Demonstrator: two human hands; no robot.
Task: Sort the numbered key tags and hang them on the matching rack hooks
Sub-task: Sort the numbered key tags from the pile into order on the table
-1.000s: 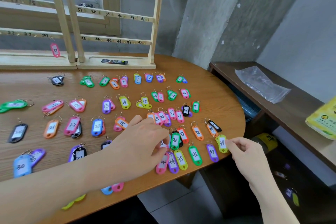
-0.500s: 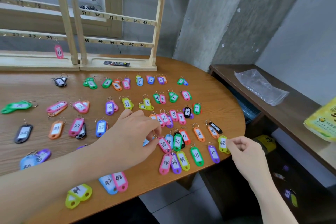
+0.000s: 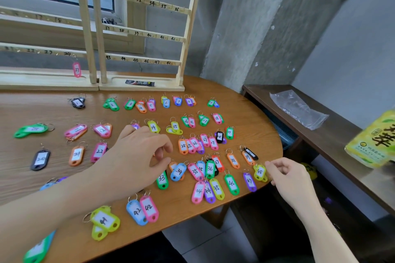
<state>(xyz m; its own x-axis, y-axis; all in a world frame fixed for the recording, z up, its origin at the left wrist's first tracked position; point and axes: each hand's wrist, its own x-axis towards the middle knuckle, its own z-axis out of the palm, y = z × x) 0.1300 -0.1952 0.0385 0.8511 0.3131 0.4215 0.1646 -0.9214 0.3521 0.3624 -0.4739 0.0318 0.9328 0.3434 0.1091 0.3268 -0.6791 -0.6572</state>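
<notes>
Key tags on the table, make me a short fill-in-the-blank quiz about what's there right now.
1. The only tag hanging on the wooden rack is pink and reads ____.
2. The right hand touches the yellow tag numbered ____.
3. The two tags marked 42 are blue and ____.
4. The left hand hovers beside the blue tag numbered ____.

Missing words: 37; 48; pink; 34

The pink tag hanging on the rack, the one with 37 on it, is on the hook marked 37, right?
Not quite. The head view shows the pink tag with 37 on it does hang on the rack, but under the hook marked 24, on the left rack's lowest rail. The 37 label sits on the right-hand rack, and nothing hangs there.
</notes>
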